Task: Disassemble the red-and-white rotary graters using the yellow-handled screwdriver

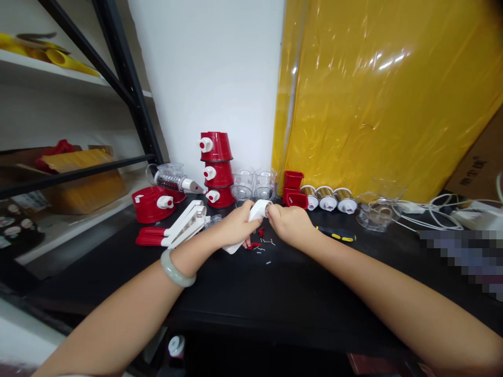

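Note:
My left hand [238,222] is closed around a white plastic handle [259,209], which is raised above the black table, its wide lower end showing under my wrist. At the handle's upper end my right hand [291,224] is closed, fingers pressed against its rim. Whether a small part sits between those fingers is hidden. Just below my hands lie small red plastic pieces [254,245] and several loose screws [268,262]. To the left, more white handles [188,220] with red grips [151,236] rest side by side. A black-and-yellow screwdriver [336,234] lies beyond my right wrist.
Red grater bodies [218,174] stand stacked against the wall, with another red body [152,205] to their left. Clear plastic cups [264,183], red hoppers [293,189] and grater drums [327,198] line the back. White cables [432,212] tangle at right; a black rack post [129,84] rises at left.

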Demonstrator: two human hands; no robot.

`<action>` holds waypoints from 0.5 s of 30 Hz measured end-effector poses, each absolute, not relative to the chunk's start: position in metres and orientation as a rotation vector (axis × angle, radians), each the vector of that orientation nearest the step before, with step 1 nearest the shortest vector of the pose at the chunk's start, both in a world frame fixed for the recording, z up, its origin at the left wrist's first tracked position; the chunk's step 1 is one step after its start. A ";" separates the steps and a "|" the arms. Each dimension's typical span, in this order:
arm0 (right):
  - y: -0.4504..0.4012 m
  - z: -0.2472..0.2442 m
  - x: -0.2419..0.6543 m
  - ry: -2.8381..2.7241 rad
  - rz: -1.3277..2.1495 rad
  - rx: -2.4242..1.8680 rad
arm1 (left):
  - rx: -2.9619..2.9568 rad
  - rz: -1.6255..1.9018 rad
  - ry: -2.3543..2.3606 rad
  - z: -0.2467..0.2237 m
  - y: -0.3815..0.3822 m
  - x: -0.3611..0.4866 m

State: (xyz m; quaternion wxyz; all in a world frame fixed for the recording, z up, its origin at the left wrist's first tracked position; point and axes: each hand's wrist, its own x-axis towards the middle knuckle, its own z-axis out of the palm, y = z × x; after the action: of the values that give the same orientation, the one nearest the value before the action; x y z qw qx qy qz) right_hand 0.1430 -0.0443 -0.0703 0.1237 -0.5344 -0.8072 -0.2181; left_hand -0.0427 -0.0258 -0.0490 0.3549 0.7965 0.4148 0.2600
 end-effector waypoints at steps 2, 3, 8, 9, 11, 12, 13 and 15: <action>-0.045 -0.068 0.143 -2.401 -0.641 -1.532 | 2.027 0.663 1.057 -0.048 -0.025 -0.043; -0.046 -0.067 0.143 -2.418 -0.640 -1.523 | 2.011 0.655 1.052 -0.048 -0.025 -0.043; -0.051 -0.062 0.141 -2.451 -0.589 -1.507 | 1.936 0.609 1.033 -0.049 -0.023 -0.044; -0.052 -0.061 0.141 -2.438 -0.568 -1.522 | 1.927 0.621 1.033 -0.050 -0.020 -0.044; -0.051 -0.060 0.143 -2.394 -0.511 -1.569 | 1.930 0.674 1.053 -0.053 -0.015 -0.046; -0.050 -0.061 0.145 -2.376 -0.473 -1.589 | 1.937 0.705 1.072 -0.054 -0.011 -0.047; -0.049 -0.062 0.147 -2.375 -0.426 -1.596 | 1.949 0.736 1.092 -0.055 -0.008 -0.048; -0.047 -0.065 0.152 -2.435 -0.298 -1.552 | 1.979 0.780 1.122 -0.057 -0.003 -0.050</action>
State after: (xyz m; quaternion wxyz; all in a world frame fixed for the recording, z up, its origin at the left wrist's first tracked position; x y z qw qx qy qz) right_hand 0.1517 -0.0466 -0.0648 0.1189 -0.5309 -0.8329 -0.1019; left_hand -0.0505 -0.0026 -0.0567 0.3602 0.7676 0.4353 0.3026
